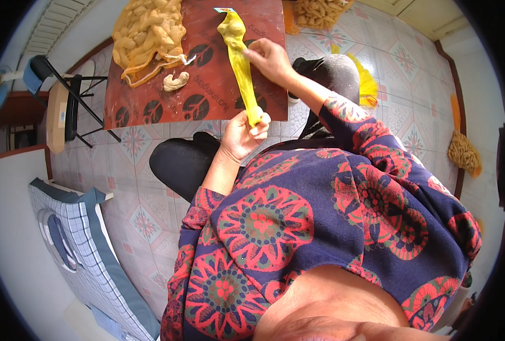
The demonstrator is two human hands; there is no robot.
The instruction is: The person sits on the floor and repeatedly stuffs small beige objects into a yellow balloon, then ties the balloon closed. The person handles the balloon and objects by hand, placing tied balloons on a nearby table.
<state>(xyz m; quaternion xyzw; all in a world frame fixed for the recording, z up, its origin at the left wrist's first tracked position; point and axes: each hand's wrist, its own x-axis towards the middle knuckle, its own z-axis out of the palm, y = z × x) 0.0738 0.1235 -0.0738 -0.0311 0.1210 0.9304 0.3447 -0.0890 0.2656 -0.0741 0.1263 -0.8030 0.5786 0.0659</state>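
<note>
My left hand [245,134] grips the open lower end of a long yellow mesh net bag [240,64], fingers curled around it just off the near edge of the red board table [218,102]. The net is stretched over the tabletop. Rounded lumps fill its far end, and a small printed label [224,10] sits at the tip. My right hand [266,57] is at the net's right edge below the lumps, fingertips touching it; whether they pinch the mesh is unclear. One loose, knobbly tan piece [175,81] lies on the board to the left.
An orange mesh sack [150,38] of similar tan pieces lies on the table's left. More filled mesh bags [323,13] are beyond the table, and another [465,153] is by the right wall. Yellow netting [363,81] lies beside my right knee. A folding chair [71,93] stands left.
</note>
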